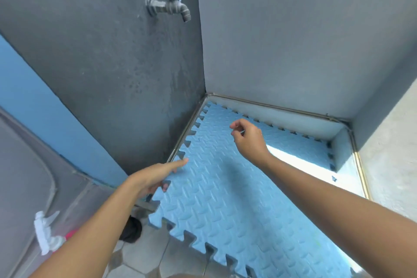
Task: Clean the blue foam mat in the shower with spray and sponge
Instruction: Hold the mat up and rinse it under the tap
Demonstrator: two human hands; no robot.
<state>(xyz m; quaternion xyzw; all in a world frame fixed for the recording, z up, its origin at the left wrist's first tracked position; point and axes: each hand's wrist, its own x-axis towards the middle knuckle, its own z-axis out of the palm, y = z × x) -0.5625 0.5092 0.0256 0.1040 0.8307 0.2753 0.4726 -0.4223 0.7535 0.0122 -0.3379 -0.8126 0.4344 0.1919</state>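
The blue foam mat [225,198], with a raised pattern and jigsaw edges, lies in the shower corner, its near left part lifted off the floor. My left hand [153,178] holds the mat's left edge; one finger shows through a notch from below and another lies straight along the top. My right hand [248,137] hovers above the far part of the mat with loosely curled fingers and holds nothing. A spray bottle with a white trigger head [45,232] stands at the lower left, beside my left forearm. No sponge is visible.
A tap with a blue handle [173,0] sticks out of the dark grey wall above the mat. A black object [130,230] lies on the tiled floor by the mat's near corner. A metal-edged threshold [361,171] borders the shower on the right.
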